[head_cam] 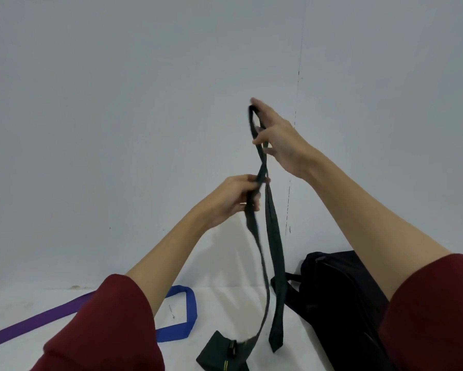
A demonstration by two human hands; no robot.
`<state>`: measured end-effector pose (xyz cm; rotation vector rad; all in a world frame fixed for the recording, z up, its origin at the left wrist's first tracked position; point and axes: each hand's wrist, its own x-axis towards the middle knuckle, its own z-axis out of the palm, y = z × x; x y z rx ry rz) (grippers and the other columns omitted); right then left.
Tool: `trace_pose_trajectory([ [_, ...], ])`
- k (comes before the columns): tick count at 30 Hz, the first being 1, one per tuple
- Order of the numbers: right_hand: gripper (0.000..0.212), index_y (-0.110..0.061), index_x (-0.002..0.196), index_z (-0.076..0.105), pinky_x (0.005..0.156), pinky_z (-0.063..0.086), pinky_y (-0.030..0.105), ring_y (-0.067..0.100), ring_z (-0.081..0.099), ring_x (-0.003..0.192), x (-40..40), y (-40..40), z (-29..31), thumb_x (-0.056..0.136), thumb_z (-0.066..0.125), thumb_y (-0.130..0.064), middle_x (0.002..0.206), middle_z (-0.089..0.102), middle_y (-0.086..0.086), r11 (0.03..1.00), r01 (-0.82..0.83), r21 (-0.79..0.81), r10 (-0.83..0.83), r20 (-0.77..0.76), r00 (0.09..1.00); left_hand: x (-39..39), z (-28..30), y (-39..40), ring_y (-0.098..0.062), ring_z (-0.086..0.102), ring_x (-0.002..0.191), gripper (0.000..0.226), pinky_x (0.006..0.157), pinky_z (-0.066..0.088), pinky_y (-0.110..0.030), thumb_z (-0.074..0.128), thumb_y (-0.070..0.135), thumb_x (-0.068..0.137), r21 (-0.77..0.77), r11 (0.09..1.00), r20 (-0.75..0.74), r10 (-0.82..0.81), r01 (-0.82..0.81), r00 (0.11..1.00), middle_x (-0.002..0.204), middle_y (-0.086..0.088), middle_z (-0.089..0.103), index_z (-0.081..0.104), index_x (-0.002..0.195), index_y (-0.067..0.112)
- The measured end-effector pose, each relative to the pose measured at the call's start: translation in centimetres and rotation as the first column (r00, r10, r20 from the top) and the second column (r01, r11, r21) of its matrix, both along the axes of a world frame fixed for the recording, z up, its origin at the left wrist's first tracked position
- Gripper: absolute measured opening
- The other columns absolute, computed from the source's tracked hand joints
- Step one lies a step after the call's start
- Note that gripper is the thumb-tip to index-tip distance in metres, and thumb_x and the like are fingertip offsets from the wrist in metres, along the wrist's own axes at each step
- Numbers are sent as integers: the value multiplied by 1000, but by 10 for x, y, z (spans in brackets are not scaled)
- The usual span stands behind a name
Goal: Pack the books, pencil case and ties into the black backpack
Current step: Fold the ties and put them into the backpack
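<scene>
Backdrop: plain pale wall behind a white worktop (225, 303)
Head view, hold: right hand (281, 140) lifts the dark tie (273, 236) by its looped top, fingers hooked through; left hand (233, 199) pinches both strands lower down, likely to fold it
Tie: narrow, limp; wide end rests on the worktop
Backpack: black backpack (340, 303) lies just right; purple-blue tie (185, 317) left

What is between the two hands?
Head view: the dark tie runs from the right hand down to the left hand; nothing else lies between.
</scene>
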<state>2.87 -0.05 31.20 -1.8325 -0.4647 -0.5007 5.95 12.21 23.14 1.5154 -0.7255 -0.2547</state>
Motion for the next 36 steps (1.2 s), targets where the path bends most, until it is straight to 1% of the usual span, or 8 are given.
trace_pose_trajectory([
  [3,77,-28,141,40,89,47,28,23,49,123,-3,-3,-3,77,32,15,153,31,-4,944,224,-241,-202,114,973,-1,10,14,-10,27,49,39,51,30,-22,52,47,89,-208,973,-241,-149,99,959,61,3,24,55,107,13],
  [6,74,-27,141,42,59,44,14,2,56,65,0,-13,-8,76,37,10,149,38,0,808,396,-437,-302,270,914,8,9,26,-8,16,46,42,42,16,-18,67,44,80,-144,987,-178,-91,66,980,60,6,18,45,108,21],
  [10,37,-18,123,57,95,36,32,20,44,120,13,-26,-17,87,56,-10,126,58,-1,486,750,-449,-493,568,659,7,7,36,-7,32,46,27,42,31,-16,47,41,95,-195,975,-223,-152,109,963,61,5,33,62,97,18],
  [12,17,-12,104,65,85,36,32,22,48,109,15,-28,-17,92,54,-19,106,62,2,522,735,-433,-530,511,677,8,7,36,-12,51,60,33,59,46,-24,43,41,97,-191,973,-187,-164,128,968,68,2,50,68,98,19],
  [15,23,-9,81,57,64,35,24,17,48,76,10,-25,-15,96,48,-23,78,52,2,813,448,-373,-439,113,891,7,16,33,-12,59,77,30,79,44,-29,42,31,99,-121,987,-84,-115,105,990,75,5,59,66,111,17],
  [19,26,-12,87,55,70,36,26,13,45,75,9,-29,-21,100,41,-30,88,53,1,917,207,-340,-286,-202,937,-1,29,34,-18,62,64,41,75,50,-31,42,41,98,9,999,-74,-52,53,996,59,1,58,66,104,9],
  [25,27,-12,74,47,70,42,28,16,46,57,9,-33,-17,99,45,-22,59,46,1,987,53,152,-4,-305,952,-7,23,37,-24,70,81,28,85,53,-35,42,33,98,353,920,-12,-178,171,984,80,-2,72,61,106,14],
  [36,22,-15,69,52,63,40,25,13,43,66,-1,-2,-12,82,68,-24,70,45,-2,977,-83,196,135,-265,955,4,8,18,-13,61,100,22,89,49,-32,55,31,92,104,992,37,-72,68,997,103,9,70,72,99,20],
])
